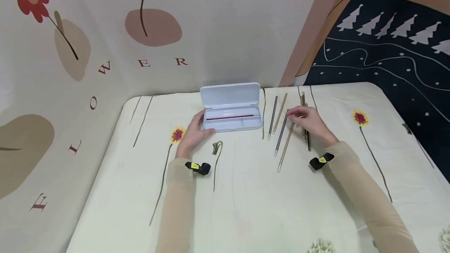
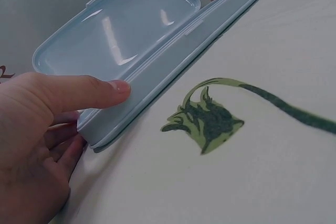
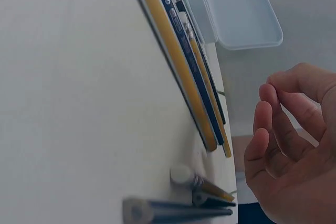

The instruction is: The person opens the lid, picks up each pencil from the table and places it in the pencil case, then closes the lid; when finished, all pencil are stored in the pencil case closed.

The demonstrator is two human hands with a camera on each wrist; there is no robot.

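A light blue pencil case (image 1: 232,129) stands with its lid (image 1: 228,96) raised, a dark red pencil (image 1: 232,118) lying inside. My left hand (image 1: 192,134) grips the case's left end; in the left wrist view the thumb (image 2: 100,92) presses its front wall and the fingers go round the end. Over the loose pencils hovers my right hand (image 1: 311,122), fingers loosely bent and holding nothing. Left of it lie a dark pencil (image 1: 281,136) and a wood-coloured pencil (image 1: 285,149); in the right wrist view a yellow-looking pencil (image 3: 168,40) runs beside a blue one (image 3: 185,40).
Another dark pencil (image 1: 273,117) and a tan one (image 1: 280,112) lie nearer the case. Several more pencils (image 1: 309,141) lie partly under the right hand. The tablecloth (image 1: 242,206) has printed flowers and stems. A patterned curtain (image 1: 228,30) hangs behind the table.
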